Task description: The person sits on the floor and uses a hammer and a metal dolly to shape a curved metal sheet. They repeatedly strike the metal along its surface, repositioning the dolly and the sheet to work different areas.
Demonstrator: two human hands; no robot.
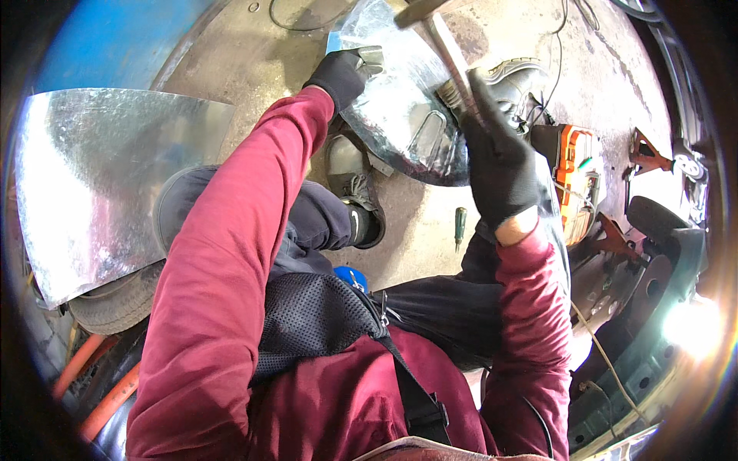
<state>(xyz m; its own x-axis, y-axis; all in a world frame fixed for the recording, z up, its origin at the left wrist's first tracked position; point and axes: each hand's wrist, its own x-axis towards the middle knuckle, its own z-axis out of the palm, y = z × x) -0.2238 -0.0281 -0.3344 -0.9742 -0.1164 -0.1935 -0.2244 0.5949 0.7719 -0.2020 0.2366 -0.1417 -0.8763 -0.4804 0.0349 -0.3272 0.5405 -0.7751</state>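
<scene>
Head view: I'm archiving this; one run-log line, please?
left hand: holding small metal piece | right hand: holding hammer over metal sheet | green screwdriver: on floor

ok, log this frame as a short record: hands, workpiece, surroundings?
left hand: black glove, gripping a small metal piece at the shiny sheet's near-left edge
right hand: black glove, holding a hammer by its handle
workpiece: shiny metal sheet, low in front of the person
hammer contact: cannot tell
on floor: green-handled screwdriver
right side: orange-and-black toolbox
left side: second metal sheet, partly covering a tyre
</scene>
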